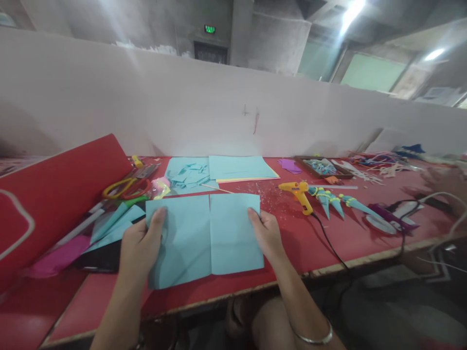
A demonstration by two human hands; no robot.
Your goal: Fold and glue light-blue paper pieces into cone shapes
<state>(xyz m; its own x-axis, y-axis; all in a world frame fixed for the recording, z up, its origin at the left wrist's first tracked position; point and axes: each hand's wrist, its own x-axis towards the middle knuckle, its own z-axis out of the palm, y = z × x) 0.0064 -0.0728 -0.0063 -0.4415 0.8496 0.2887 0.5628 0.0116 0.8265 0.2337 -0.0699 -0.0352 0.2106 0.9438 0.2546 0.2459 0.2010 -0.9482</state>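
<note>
A light blue sheet of paper [182,243] spans the space between my hands, creased down its middle, with a short slit at the top of the crease. My left hand [143,238] grips its left edge, thumb on the front and fingers hidden behind. On the opposite edge, my right hand [267,232] pinches the sheet near its upper corner the same way. Behind it on the red table lie a stack of coloured paper [241,167] and a pile of blue paper scraps [189,175]. A thin stick [217,188] rests just past the sheet's top edge.
To the right lie a yellow glue gun [299,194] with a black cord and several blue paper cones [324,203]. Scissors [126,188] and a red board [65,194] are at the left. A wooden tray [341,170] sits farther back, before a white partition [182,107]. Another person's hand [447,182] shows at far right.
</note>
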